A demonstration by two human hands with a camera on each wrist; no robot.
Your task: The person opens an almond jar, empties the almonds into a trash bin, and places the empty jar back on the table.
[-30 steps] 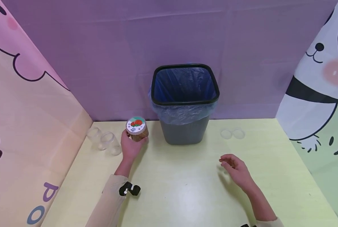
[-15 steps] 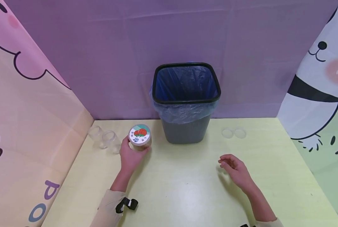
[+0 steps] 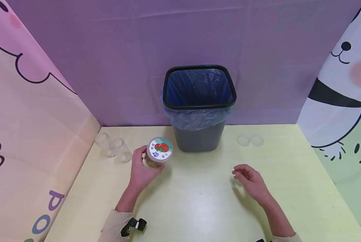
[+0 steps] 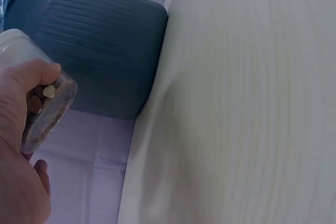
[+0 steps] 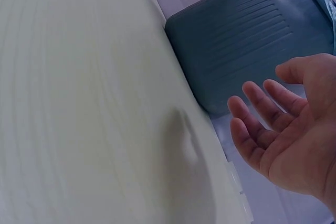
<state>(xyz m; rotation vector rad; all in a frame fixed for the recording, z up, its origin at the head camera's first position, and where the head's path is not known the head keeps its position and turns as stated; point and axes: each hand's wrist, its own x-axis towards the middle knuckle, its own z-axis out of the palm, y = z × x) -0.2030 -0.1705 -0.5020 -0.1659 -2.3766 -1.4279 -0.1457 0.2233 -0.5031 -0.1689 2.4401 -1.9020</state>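
Your left hand point(image 3: 141, 172) grips the lidded jar point(image 3: 159, 150) left of centre in the head view. Your right hand point(image 3: 250, 179) hovers at lower right, fingers loosely curved.

In the head view, there is one round, clear plastic jar with a white-and-teal lid point(image 3: 160, 150), left of centre. Two clear, cylindrical plastic containers point(image 3: 119, 149) are at the left of the frame; two thin, clear, round discs point(image 3: 243, 140) at centre right. One grey plastic bin point(image 3: 198, 137) and one translucent blue bag point(image 3: 195, 119) occupy the upper centre. Two bare hands show: left hand point(image 3: 141, 172), lower left; right hand point(image 3: 252, 183), lower right.
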